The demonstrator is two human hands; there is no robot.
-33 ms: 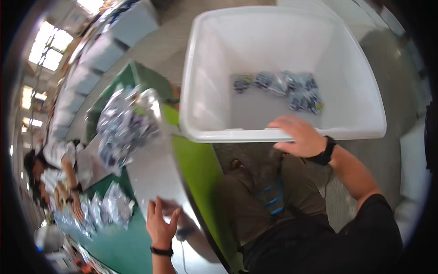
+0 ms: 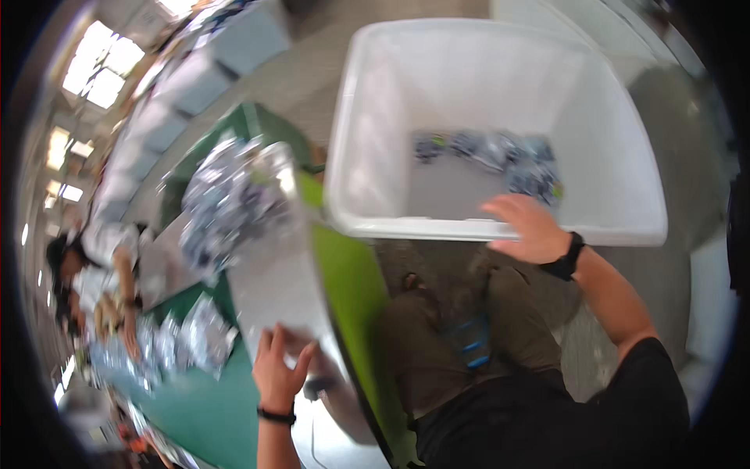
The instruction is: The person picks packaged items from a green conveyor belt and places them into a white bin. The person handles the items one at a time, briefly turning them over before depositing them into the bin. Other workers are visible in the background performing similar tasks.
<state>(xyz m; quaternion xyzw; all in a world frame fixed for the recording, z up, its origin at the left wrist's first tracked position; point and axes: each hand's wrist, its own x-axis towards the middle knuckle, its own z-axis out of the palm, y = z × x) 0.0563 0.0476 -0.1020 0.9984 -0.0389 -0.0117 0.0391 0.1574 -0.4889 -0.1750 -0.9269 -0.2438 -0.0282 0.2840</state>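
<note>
My left hand (image 2: 281, 375) is over the shiny metal tabletop (image 2: 273, 289), its fingers apart and nothing in it. Beside it on the metal lies a small dark object with a thin cable (image 2: 319, 387), too blurred to name. At the near rim of a large white plastic tub (image 2: 437, 228), my right hand (image 2: 533, 228) stretches its fingers over the edge, holding nothing. Whether it touches the rim I cannot tell. Several clear-bagged, grey-blue items (image 2: 500, 152) lie on the tub's floor. A heap of similar shiny plastic bags (image 2: 234, 203) is piled at the far end of the metal top.
Bagged items (image 2: 207, 336) lie on a green table (image 2: 187, 406) at left, where a co-worker's hand (image 2: 129, 336) reaches in. A green sack (image 2: 266, 121) stands behind the heap. A bright green panel (image 2: 351, 289) runs along the metal table's side.
The whole view has shifted slightly, with the tub and bag heap appearing farther right. Both my hands keep nearly the same pose, still without anything in them.
</note>
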